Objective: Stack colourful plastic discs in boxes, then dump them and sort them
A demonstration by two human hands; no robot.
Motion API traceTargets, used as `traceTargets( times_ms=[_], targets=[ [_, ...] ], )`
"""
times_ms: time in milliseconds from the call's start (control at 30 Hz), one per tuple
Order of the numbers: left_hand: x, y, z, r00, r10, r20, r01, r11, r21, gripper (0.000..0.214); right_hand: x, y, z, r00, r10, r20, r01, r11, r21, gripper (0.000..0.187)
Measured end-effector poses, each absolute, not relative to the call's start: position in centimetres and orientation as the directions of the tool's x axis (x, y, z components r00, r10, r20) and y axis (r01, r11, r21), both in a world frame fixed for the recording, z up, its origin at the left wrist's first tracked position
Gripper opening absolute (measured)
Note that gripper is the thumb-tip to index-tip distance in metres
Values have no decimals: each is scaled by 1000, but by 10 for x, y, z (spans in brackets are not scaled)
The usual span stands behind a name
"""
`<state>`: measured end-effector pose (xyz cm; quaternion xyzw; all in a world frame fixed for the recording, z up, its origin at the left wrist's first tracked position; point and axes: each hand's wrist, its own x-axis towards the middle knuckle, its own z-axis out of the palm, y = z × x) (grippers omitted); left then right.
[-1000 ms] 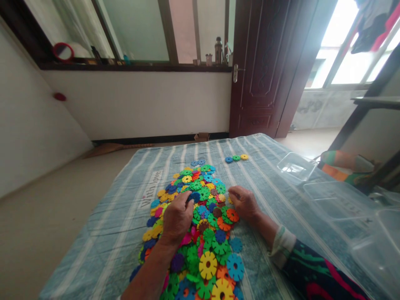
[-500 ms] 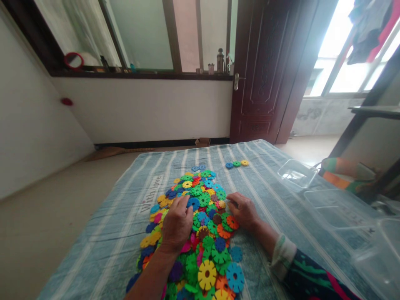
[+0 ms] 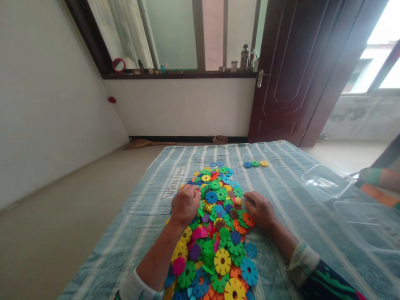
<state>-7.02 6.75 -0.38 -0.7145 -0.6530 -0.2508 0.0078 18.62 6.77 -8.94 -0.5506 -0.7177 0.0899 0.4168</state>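
Many slotted discs (image 3: 220, 224) on striped blue cloth (image 3: 134, 233), dark door (image 3: 286, 75) beyond.

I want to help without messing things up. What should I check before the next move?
1. Left hand at the pile: ok, over its left side.
2. Right hand at the pile: ok, by its right edge.
3. Discs in either hand: cannot tell, fingers hide it.
4. Pile discs lying singly: not ok, many overlap.
5. Three-disc row apart from the pile: ok.
6. Tub apart from the pile: ok.
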Motion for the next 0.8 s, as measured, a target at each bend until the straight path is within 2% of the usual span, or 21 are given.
traceTargets(
  times_ms=[233, 400, 633, 800],
  targets=[
    [-107, 70, 16, -3, 976, 218, 945, -68, 319, 18, 189, 67, -94, -50, 861, 506, 703, 390, -595, 19],
    [-117, 71, 16, 52, 990, 128, 941, -91, 326, 20, 190, 68, -95, -43, 868, 495, 707, 376, -599, 20],
    [-122, 72, 12, 150, 989, -4, 909, -136, 393, 41, 190, 67, -95, -43, 875, 483, 706, 368, -605, 21],
    [-125, 72, 10, 179, 984, -20, 897, -155, 414, 46, 190, 66, -95, -46, 879, 475, 713, 362, -601, 21]
  ],
)
